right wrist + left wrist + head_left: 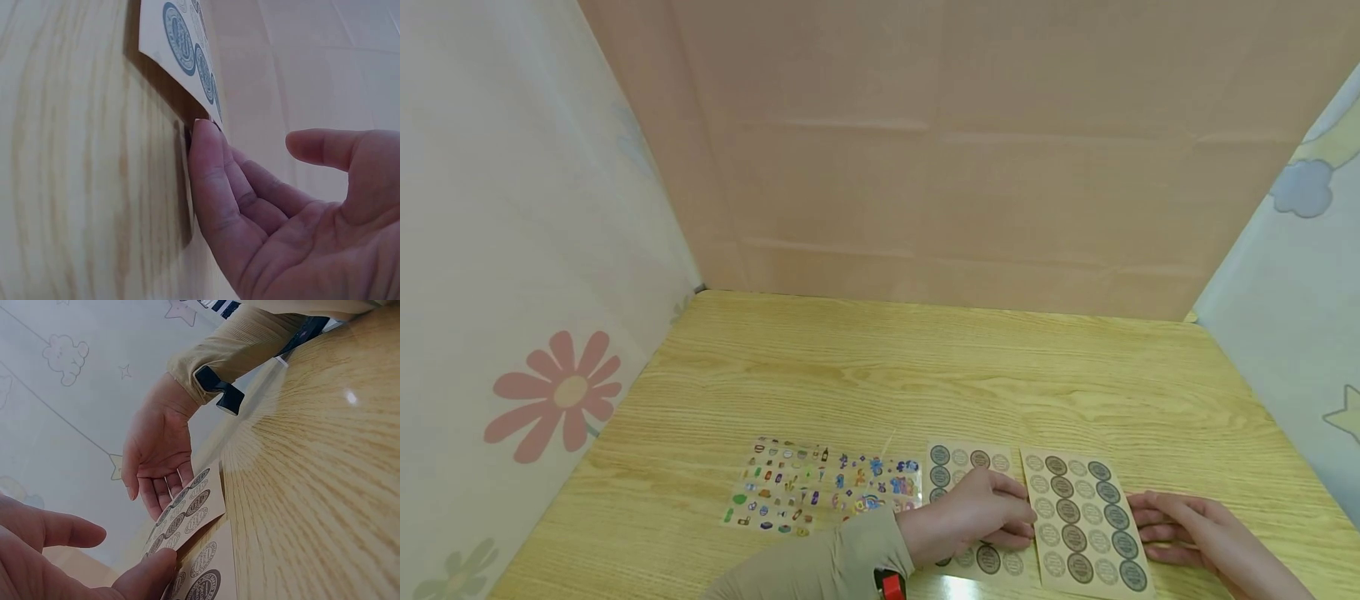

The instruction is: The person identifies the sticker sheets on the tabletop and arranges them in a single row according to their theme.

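Observation:
A kraft-colored sheet of round stickers [1097, 517], printed in brown, grey and pale rows, lies on the right. My left hand [973, 512] reaches over a second, similar round-sticker sheet [940, 454], its fingertips at the first sheet's left edge. That hand covers much of the second sheet. On the other side, my right hand [1187, 533] has extended fingers against the first sheet's right edge. The right wrist view shows this sheet's edge [181, 87] raised off the table, with the fingertips at it and the thumb held apart.
Left of the round-sticker sheets lie clear sheets of small colorful stickers, one with food-like pictures [775, 487] and one with cartoon figures [872, 483]. Everything rests on a wood-grain table [925, 367]. A beige cloth [955, 167] hangs behind, with patterned curtains [535, 250] at the sides.

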`<action>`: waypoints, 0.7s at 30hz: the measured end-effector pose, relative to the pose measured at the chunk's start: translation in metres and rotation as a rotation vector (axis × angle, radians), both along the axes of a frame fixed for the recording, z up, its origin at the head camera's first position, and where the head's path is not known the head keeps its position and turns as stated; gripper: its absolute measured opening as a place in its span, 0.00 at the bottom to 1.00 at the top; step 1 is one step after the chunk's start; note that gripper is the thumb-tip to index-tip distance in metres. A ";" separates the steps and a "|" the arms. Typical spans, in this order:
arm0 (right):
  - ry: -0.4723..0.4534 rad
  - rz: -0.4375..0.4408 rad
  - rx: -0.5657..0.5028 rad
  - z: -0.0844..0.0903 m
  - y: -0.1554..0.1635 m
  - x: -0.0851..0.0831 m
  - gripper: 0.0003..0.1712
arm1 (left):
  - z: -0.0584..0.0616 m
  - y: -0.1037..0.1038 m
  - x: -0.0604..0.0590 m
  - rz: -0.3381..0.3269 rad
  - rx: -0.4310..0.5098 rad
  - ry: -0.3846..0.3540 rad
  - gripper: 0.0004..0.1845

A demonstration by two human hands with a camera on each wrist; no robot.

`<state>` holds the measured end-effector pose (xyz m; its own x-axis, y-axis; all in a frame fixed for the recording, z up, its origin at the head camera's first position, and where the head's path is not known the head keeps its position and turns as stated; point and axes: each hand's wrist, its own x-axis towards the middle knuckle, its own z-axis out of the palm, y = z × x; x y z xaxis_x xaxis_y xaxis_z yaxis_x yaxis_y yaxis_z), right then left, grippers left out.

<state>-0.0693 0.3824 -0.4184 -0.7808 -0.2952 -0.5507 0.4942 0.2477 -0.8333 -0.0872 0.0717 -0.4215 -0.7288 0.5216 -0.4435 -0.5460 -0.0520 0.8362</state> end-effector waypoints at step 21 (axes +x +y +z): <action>-0.019 0.021 -0.010 0.004 0.001 -0.001 0.28 | 0.001 -0.001 0.001 -0.001 0.002 -0.001 0.14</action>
